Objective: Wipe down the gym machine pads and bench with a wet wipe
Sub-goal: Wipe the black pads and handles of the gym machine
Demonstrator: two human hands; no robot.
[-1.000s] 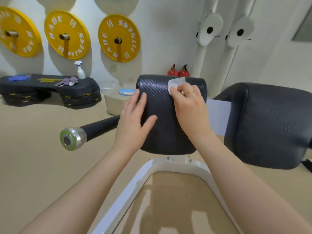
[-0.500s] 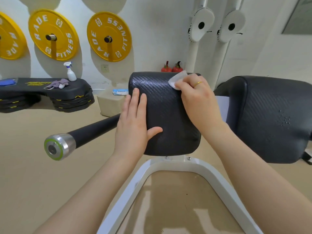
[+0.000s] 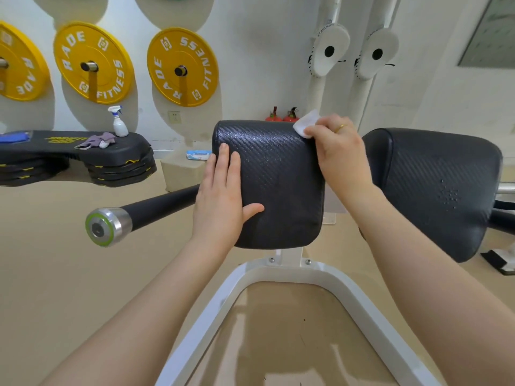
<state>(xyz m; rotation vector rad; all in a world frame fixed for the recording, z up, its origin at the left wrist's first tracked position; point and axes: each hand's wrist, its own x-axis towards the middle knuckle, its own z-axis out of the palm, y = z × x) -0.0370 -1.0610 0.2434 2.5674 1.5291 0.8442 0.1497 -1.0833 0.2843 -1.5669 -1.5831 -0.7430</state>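
While our left hand [image 3: 223,199] lay flat and open on the black pad [image 3: 274,185], our right hand [image 3: 338,154] pinched the white wet wipe [image 3: 305,124] against the pad's top right corner.

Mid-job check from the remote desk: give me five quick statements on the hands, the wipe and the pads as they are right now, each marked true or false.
1. The right hand pinches the wet wipe at the top right corner of the near pad. True.
2. The left hand holds the spray bottle. False: it lies flat on the near pad's left side; the spray bottle stands on the black step platform.
3. The wipe is on the far right pad. False: the right pad is untouched.
4. A black handle bar sticks out left of the near pad. True.
5. The right hand wears a ring. True.
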